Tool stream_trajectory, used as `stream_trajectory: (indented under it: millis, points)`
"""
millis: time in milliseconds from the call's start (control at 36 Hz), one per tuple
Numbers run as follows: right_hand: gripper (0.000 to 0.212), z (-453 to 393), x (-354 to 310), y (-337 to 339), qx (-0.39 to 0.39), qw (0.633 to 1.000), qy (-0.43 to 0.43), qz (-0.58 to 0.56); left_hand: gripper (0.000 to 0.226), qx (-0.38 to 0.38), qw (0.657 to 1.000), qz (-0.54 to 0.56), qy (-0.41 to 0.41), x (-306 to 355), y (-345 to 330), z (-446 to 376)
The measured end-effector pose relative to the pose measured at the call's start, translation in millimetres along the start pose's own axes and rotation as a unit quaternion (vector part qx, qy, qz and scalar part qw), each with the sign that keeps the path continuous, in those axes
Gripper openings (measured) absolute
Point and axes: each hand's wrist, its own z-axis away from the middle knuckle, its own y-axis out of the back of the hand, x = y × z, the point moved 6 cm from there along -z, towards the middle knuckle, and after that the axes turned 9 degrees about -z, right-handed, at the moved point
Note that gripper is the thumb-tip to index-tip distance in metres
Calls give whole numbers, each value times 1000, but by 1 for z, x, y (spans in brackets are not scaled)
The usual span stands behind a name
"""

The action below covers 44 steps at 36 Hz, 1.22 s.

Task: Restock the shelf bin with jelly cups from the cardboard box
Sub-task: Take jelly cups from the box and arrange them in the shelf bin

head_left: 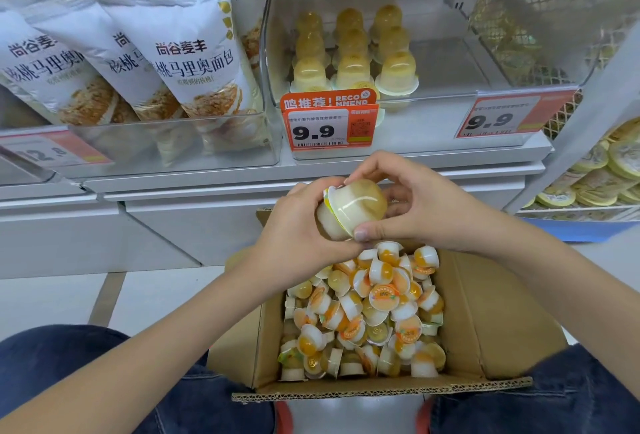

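Clear acrylic is basically the whole shelf here: the shelf bin (450, 62) is a see-through box with nine jelly cups (353, 52) lined up three by three on its left side, and the right half is bare. An orange 9.9 price tag (329, 121) clips on the bin's front wall and covers part of the front row. Both hands meet just below the shelf edge, above the far end of the cardboard box (485, 312). The left hand (301, 236) is curled around one pale cup (329, 222), and the right hand (412, 205) pinches a second, yellow-topped cup (360, 205) between thumb and fingers, the two cups pressed together lid to lid, tilted sideways. The box sits open on the floor between the person's knees, packed with a loose heap of cups (367, 312) in orange and white, lying every which way. Left of the bin is another clear bin full of white bread bags (166, 62) leaning forward. Off to the right, a wire rack holds round yellow-lidded packs (602, 170).
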Motion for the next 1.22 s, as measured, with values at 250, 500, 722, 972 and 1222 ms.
stream_trajectory:
  millis: [250, 500, 722, 972, 1222]
  points:
    - [49, -3, 7, -5, 39, 998, 12, -50, 59, 18, 998, -57, -3, -3, -3, -1]
    - [53, 0, 9, -12, 67, 997, -10, -24, 52, 22, 998, -50, 11, -3, -9, -1]
    - [76, 4, 15, -12, 112, 990, -77, -47, 72, 30, 997, -68, 15, -4, -11, 0]
    - [62, 4, 13, -12, 117, 987, -92, -67, 82, 42, 995, -91, -1, 1, -10, 2]
    - [43, 7, 10, -16, 130, 988, -78, -33, 77, 37, 988, -146, -36, 6, -14, 8]
